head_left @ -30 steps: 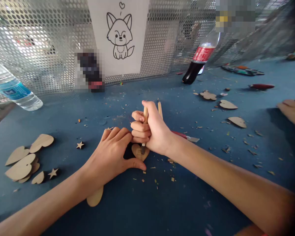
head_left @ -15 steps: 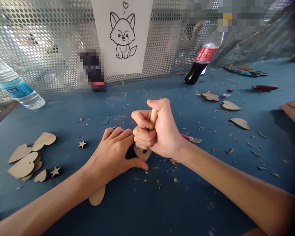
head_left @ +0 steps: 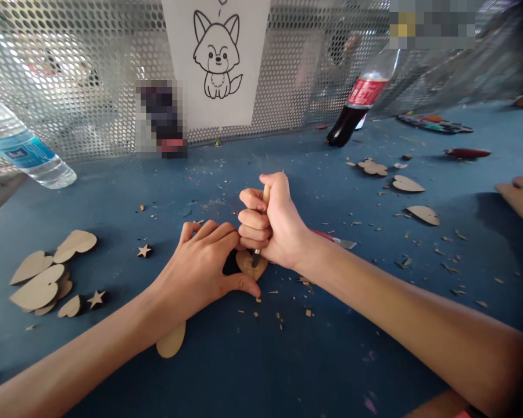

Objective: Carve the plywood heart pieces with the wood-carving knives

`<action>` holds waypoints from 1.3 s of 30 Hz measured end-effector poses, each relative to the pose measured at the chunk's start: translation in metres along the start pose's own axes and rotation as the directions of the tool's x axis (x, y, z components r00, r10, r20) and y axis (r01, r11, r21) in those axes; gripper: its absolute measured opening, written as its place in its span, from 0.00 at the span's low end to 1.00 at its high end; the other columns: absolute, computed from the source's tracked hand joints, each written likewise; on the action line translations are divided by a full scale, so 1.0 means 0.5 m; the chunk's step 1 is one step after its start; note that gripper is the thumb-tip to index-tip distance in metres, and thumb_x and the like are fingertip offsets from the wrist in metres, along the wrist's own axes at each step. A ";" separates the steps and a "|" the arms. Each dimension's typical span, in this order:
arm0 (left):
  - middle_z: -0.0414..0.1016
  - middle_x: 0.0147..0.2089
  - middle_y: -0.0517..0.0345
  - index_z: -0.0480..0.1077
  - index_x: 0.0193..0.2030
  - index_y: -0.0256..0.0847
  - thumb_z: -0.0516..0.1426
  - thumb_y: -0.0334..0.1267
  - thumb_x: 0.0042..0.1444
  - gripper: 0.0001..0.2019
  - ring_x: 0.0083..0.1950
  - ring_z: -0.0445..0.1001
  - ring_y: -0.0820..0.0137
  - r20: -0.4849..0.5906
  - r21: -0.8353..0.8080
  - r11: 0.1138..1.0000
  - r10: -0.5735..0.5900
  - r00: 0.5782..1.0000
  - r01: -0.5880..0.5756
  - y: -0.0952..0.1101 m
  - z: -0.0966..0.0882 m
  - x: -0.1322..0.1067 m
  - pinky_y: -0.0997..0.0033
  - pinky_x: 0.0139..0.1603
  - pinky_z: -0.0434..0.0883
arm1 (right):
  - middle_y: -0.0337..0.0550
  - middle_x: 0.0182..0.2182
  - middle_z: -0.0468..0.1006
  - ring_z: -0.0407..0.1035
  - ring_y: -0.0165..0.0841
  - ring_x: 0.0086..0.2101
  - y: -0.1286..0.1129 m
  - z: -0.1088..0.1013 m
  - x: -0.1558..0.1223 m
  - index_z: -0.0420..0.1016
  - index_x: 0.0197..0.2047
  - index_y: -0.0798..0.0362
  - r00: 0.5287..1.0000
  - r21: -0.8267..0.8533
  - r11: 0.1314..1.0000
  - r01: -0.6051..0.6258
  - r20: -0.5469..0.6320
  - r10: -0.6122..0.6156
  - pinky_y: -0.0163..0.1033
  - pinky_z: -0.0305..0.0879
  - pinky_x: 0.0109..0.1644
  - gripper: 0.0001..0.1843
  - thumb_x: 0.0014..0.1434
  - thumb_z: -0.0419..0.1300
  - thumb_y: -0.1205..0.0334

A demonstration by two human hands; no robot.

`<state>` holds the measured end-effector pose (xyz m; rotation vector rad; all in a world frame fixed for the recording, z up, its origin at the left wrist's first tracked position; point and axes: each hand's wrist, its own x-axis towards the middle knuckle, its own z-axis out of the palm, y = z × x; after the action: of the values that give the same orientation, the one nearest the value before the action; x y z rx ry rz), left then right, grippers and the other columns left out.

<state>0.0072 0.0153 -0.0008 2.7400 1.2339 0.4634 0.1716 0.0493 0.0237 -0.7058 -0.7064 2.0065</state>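
Note:
My right hand [head_left: 272,223] is a closed fist round a wooden-handled carving tool [head_left: 265,194], whose metal tip [head_left: 255,258] presses down on a small wooden heart [head_left: 249,267] on the blue table [head_left: 253,360]. My left hand [head_left: 203,267] lies on the table beside it, fingers curled over the heart's left side and thumb along its near edge, pinning it. Wood chips [head_left: 281,316] lie scattered just in front of the heart.
A pile of wooden hearts and stars [head_left: 47,278] lies at the left, and another heart [head_left: 171,342] under my left forearm. More hearts [head_left: 407,184] lie at the right by another person's hand [head_left: 520,194]. A water bottle [head_left: 24,154], cola bottle [head_left: 355,107] and fox drawing [head_left: 218,55] stand against the mesh wall.
My right fist has rocked with the tool, tilting forward and then back upright over the heart. The left hand has kept its hold.

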 end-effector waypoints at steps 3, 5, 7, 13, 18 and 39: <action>0.72 0.37 0.62 0.65 0.33 0.40 0.60 0.70 0.47 0.31 0.41 0.67 0.64 0.013 -0.014 1.000 -0.012 1.000 0.012 0.001 -0.001 0.003 0.62 0.46 0.55 | 0.26 0.12 0.38 0.30 0.24 0.14 0.002 -0.004 0.004 0.46 0.19 0.48 0.998 0.027 1.000 0.005 -0.065 -0.003 0.29 0.35 0.13 0.26 0.65 0.43 0.45; 0.72 0.38 0.63 0.66 0.34 0.40 0.61 0.70 0.46 0.31 0.41 0.67 0.64 0.022 -0.027 1.000 -0.015 1.000 0.015 0.001 -0.002 0.003 0.62 0.46 0.54 | 0.26 0.13 0.38 0.30 0.24 0.14 0.002 -0.006 0.004 0.46 0.19 0.48 0.995 0.042 0.999 0.002 -0.097 0.002 0.30 0.35 0.13 0.26 0.66 0.42 0.46; 0.72 0.38 0.63 0.67 0.35 0.40 0.61 0.69 0.47 0.31 0.41 0.67 0.64 0.021 -0.040 0.999 -0.008 1.000 0.009 0.000 -0.003 0.003 0.62 0.46 0.54 | 0.26 0.13 0.38 0.30 0.24 0.14 0.001 -0.007 0.001 0.46 0.19 0.48 0.995 0.050 0.999 0.002 -0.100 0.003 0.30 0.35 0.13 0.26 0.66 0.41 0.46; 0.74 0.39 0.62 0.69 0.37 0.40 0.60 0.69 0.50 0.29 0.43 0.68 0.63 0.014 -0.029 0.999 0.028 1.000 -0.028 -0.001 -0.009 0.001 0.61 0.48 0.52 | 0.27 0.11 0.40 0.32 0.23 0.14 -0.008 0.010 -0.040 0.47 0.18 0.49 0.990 -0.046 0.991 0.123 0.079 -0.119 0.31 0.40 0.15 0.28 0.65 0.40 0.41; 0.76 0.42 0.61 0.72 0.41 0.41 0.60 0.68 0.50 0.29 0.44 0.69 0.62 0.022 -0.004 1.000 0.014 1.000 -0.014 0.001 -0.014 0.001 0.60 0.49 0.53 | 0.28 0.11 0.40 0.32 0.23 0.14 -0.012 0.019 -0.056 0.49 0.18 0.49 0.967 -0.128 0.971 0.200 0.183 -0.175 0.31 0.39 0.17 0.28 0.64 0.38 0.42; 0.78 0.44 0.56 0.73 0.40 0.40 0.63 0.66 0.49 0.28 0.46 0.72 0.58 0.095 0.001 0.999 -0.052 0.994 0.053 0.008 -0.015 0.006 0.55 0.51 0.56 | 0.28 0.10 0.43 0.33 0.23 0.14 -0.001 0.028 -0.034 0.48 0.18 0.48 0.970 -0.272 0.950 0.150 0.226 -0.088 0.32 0.37 0.17 0.28 0.64 0.43 0.41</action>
<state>0.0093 0.0146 0.0078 2.6864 1.2779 0.3243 0.1696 0.0318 0.0371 -0.6028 -1.1589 1.9034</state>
